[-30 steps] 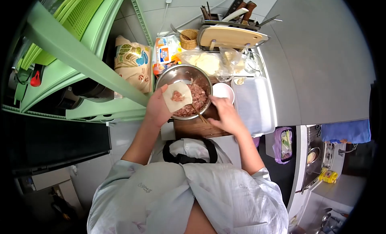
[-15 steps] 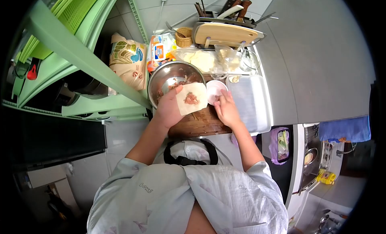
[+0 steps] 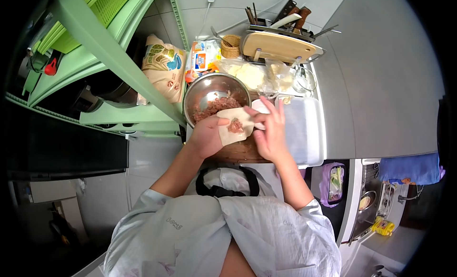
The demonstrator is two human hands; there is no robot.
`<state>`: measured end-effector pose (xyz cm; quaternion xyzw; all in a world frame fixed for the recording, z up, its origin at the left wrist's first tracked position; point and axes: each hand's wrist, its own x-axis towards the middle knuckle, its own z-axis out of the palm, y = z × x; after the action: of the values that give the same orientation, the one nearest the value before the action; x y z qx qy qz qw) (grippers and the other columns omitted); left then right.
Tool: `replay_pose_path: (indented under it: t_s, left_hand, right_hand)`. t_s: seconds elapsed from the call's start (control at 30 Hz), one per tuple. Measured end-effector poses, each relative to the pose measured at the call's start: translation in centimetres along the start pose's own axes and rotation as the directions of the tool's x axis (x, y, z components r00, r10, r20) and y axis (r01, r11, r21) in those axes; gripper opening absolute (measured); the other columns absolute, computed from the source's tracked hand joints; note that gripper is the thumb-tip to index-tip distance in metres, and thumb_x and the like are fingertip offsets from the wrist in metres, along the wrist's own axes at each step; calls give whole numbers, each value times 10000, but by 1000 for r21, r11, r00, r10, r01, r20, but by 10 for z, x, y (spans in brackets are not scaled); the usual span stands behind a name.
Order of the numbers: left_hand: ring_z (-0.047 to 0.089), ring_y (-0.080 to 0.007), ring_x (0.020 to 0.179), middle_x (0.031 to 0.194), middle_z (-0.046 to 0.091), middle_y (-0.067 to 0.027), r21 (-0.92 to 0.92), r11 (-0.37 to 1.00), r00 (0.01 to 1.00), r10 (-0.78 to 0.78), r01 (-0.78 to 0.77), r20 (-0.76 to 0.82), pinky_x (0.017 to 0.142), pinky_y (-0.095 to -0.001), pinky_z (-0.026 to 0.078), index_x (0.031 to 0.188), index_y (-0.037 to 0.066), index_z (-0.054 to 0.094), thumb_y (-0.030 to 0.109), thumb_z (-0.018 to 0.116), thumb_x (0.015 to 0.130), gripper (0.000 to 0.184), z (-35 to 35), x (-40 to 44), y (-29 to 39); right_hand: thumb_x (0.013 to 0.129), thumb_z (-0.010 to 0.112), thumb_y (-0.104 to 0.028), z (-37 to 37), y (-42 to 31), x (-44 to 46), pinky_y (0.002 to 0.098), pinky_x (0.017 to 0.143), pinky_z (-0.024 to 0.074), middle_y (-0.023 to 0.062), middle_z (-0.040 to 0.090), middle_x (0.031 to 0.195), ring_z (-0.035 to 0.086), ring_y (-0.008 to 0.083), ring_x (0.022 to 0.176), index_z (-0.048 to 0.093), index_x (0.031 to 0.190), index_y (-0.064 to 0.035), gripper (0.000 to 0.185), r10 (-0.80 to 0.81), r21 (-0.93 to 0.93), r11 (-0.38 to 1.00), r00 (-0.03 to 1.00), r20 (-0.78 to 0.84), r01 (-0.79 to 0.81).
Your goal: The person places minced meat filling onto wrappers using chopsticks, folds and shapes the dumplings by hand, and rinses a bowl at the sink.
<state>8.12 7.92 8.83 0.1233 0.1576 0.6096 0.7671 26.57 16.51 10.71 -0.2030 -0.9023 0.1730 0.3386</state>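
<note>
My left hand (image 3: pixel 207 136) holds a square dumpling wrapper (image 3: pixel 245 119) flat, thumb on top at its left edge. A small lump of minced meat (image 3: pixel 235 126) lies in the wrapper's middle. My right hand (image 3: pixel 273 135) is at the wrapper's right edge with its fingers apart; whether the index fingertip touches it, I cannot tell. Behind the left hand stands a steel bowl (image 3: pixel 194 86) with more minced meat (image 3: pixel 217 106) inside. A small pale dish (image 3: pixel 259 105) is partly hidden behind my right fingers. Under both hands lies a dark wooden board (image 3: pixel 240 153).
A translucent lidded box (image 3: pixel 304 129) is right of my right hand. Behind the bowl lie bagged wrappers (image 3: pixel 247 74), a glass jug (image 3: pixel 304 80) and a rack with a cutting board (image 3: pixel 281 44) and knives. Green shelving (image 3: pixel 119 62) and a printed sack (image 3: pixel 164 67) stand left.
My right hand has come away from the small dish to the wrapper's right edge, its fingers spreading. The wrapper is now slightly lower and tilted. The whole view has shifted a little.
</note>
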Motion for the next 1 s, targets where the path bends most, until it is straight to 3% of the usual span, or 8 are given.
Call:
replay_pose_path:
  t_s: [0.17, 0.4, 0.5, 0.6, 0.7, 0.8, 0.83, 1.0]
  left_hand:
    - [509, -320, 1216, 1331, 501, -196, -39, 997, 995, 66, -69, -75, 1064, -450, 370, 1349, -81, 381, 124, 455, 857, 538, -10, -7, 6]
    - [485, -314, 1238, 1336, 489, -190, -120, 981, 984, 140, -153, -108, 1069, -449, 363, 1347, -57, 378, 227, 341, 995, 454, -8, -7, 8]
    - [476, -313, 1247, 1338, 484, -190, -82, 976, 970, 188, -202, -153, 1064, -453, 366, 1342, -46, 379, 267, 290, 1018, 460, -2, -4, 7]
    - [502, -306, 1211, 1317, 497, -186, -76, 979, 969, 172, -188, -174, 1046, -459, 381, 1335, -34, 385, 289, 280, 1021, 463, 2, 1, 3]
    - [528, -296, 1162, 1287, 513, -175, -221, 967, 983, 152, -126, 102, 1022, -463, 399, 1328, -25, 394, 300, 261, 1024, 464, -18, 9, -4]
    - [542, -286, 1125, 1259, 527, -165, -165, 982, 995, 97, -96, -5, 999, -458, 411, 1328, -22, 395, 304, 254, 1023, 468, -23, 8, -4]
    - [523, -293, 1164, 1281, 518, -168, -167, 976, 981, 158, -138, 112, 1011, -463, 399, 1335, -28, 388, 302, 258, 1020, 473, -31, 11, -4]
    - [474, -316, 1237, 1339, 482, -182, -142, 966, 974, 203, -216, -102, 1048, -480, 363, 1351, -31, 375, 290, 263, 1019, 476, -2, 4, 2]
  right_hand:
    - [945, 478, -303, 20, 56, -27, 571, 1124, 134, 136, 640, 1133, 432, 370, 1256, 519, 942, -30, 277, 322, -190, 930, 947, 11, -314]
    - [943, 499, -324, 55, 93, -58, 562, 1124, 136, 196, 630, 1071, 433, 376, 1253, 568, 949, 17, 348, 427, -343, 879, 866, 259, -331]
    - [936, 512, -288, 30, 70, -36, 566, 1122, 143, 164, 638, 1107, 428, 374, 1264, 537, 950, -27, 262, 400, -131, 914, 907, 130, -384]
    - [907, 548, -248, 6, 19, -6, 573, 1121, 144, 107, 645, 1140, 426, 365, 1272, 492, 942, -64, 195, 143, 30, 989, 990, 14, -144]
    - [822, 637, -200, 4, -20, 9, 582, 1119, 151, 42, 637, 1174, 407, 341, 1294, 489, 918, -85, 211, -73, 108, 992, 995, 68, 65]
    - [800, 658, -186, 9, -41, 10, 589, 1116, 151, 34, 632, 1175, 407, 326, 1297, 507, 887, -89, 199, -111, 139, 987, 968, 226, 81]
    - [780, 669, -192, 10, -40, 4, 592, 1117, 144, 25, 640, 1157, 415, 312, 1292, 517, 863, -91, 200, -130, 165, 982, 969, 209, 96]
    - [762, 660, -195, -1, -24, -15, 582, 1123, 125, 1, 651, 1155, 424, 308, 1283, 510, 876, -97, 213, -87, 151, 986, 984, 155, 63]
